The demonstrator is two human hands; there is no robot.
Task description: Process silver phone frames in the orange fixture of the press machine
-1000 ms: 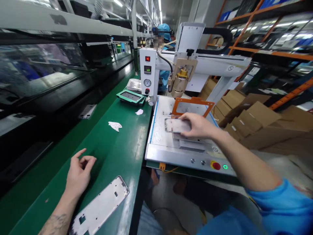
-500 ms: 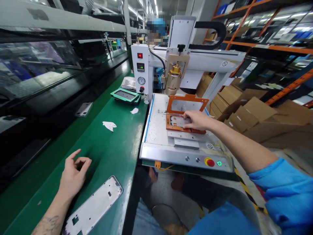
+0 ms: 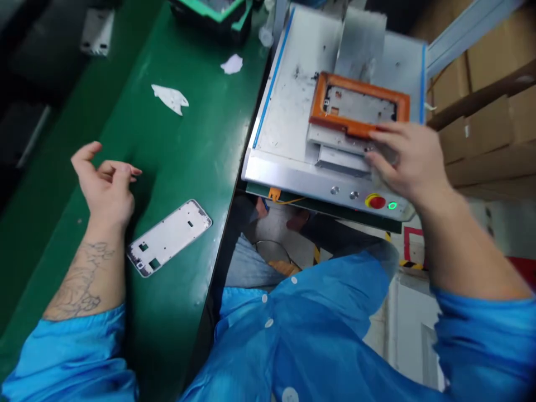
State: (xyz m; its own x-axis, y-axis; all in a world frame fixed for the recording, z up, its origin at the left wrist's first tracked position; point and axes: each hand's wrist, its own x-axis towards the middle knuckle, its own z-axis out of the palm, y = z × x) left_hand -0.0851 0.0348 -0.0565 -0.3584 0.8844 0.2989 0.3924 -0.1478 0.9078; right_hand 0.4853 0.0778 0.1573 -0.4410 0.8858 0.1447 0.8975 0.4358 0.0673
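Note:
My left hand (image 3: 104,184) rests on the green bench (image 3: 192,139) with its fingers loosely curled and nothing in them. Just to its right lies a silver phone frame (image 3: 170,236), flat on the bench. My right hand (image 3: 408,159) hovers over the front of the machine's white bed (image 3: 288,111), fingers stretched towards the near edge of the orange fixture (image 3: 360,106). The fixture lies closed with a silver phone frame inside it. The hand holds nothing that I can see.
A red button (image 3: 376,202) and a lit green button (image 3: 392,206) sit on the machine's front panel under my right hand. Torn white paper scraps (image 3: 170,97) lie on the bench. A green tray (image 3: 218,11) stands at the far edge. Cardboard boxes (image 3: 486,111) stand right.
The view has tipped down. The phone frame went into the orange fixture, whose lid now lies closed over it. My right hand has drawn back towards the front panel. My left hand stays put.

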